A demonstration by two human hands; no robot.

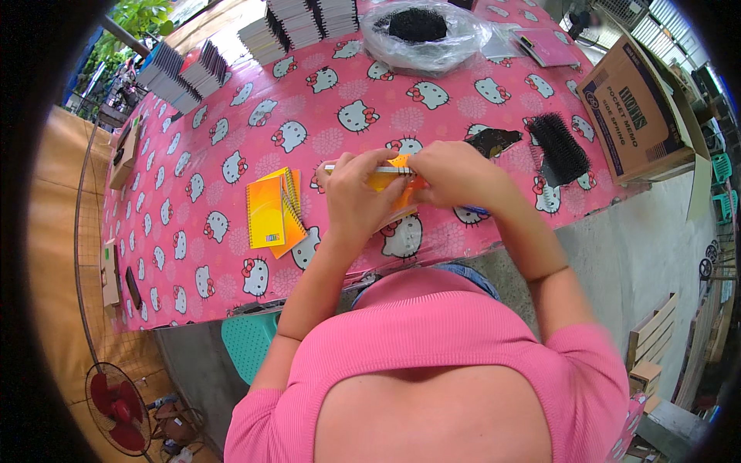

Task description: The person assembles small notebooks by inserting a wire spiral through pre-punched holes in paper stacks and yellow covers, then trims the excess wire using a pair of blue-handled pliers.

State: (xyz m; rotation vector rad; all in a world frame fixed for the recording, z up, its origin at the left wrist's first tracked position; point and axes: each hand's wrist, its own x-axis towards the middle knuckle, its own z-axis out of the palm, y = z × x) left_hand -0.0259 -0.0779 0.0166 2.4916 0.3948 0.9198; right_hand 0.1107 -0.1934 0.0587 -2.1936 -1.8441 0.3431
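Firstly, left hand (356, 193): fingers curled and pinching the left part of a small orange notebook (392, 183), held just above the worktop's (231, 131) near edge.
Right hand (455, 174): fingers pressed together over the notebook's right end, at its wire spiral binding (369, 169).
Orange notebook: between both hands, lifted off the pink cartoon-cat cloth, spiral along its top edge.
Finished notebooks (274, 211): a small yellow and orange pile lying flat, just left of the left hand.
Black coils (559, 148): a bundle on the cloth to the right of the right hand, apart from it.
Cardboard box (637, 116): at the worktop's right edge.
Clear bag (424, 31): at the far side, holding more black coils.
Stacked pads (297, 23): rows along the far edge.
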